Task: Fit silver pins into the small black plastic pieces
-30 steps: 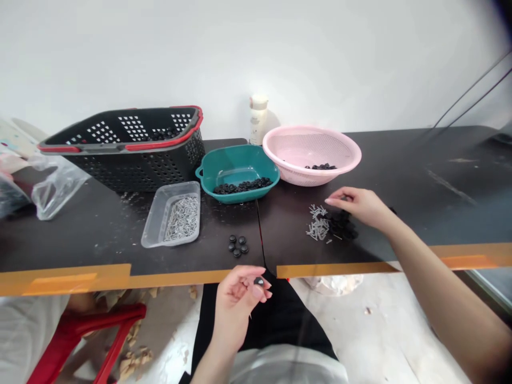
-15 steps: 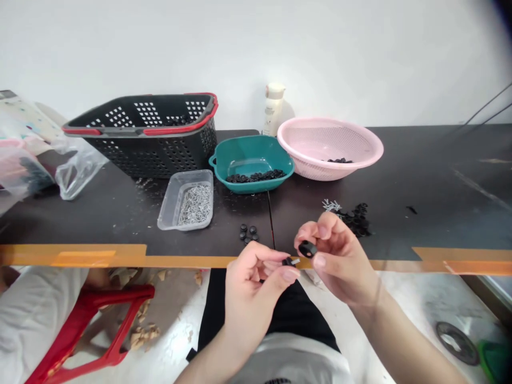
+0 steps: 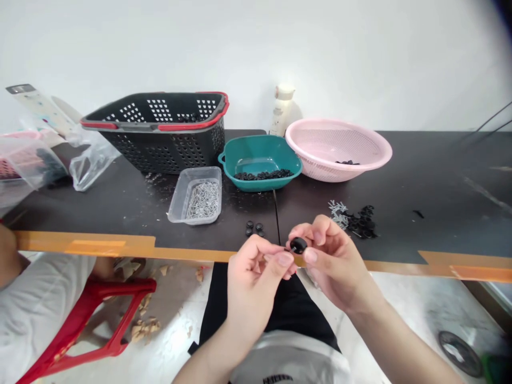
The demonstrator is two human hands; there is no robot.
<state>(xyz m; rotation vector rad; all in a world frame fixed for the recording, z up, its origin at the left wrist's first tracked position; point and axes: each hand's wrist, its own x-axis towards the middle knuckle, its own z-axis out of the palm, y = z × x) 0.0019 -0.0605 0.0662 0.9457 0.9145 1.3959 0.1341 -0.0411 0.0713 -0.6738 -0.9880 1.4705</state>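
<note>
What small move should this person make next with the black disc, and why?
Probably press the black disc firmly onto the small piece that the left hand pinches. The right hand holds the disc right against those fingertips, though the piece is mostly hidden. Loose pins and discs lie nearby.

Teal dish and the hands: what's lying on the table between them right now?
In the head view, a few small black discs and a thin black line lie on the table there.
</note>
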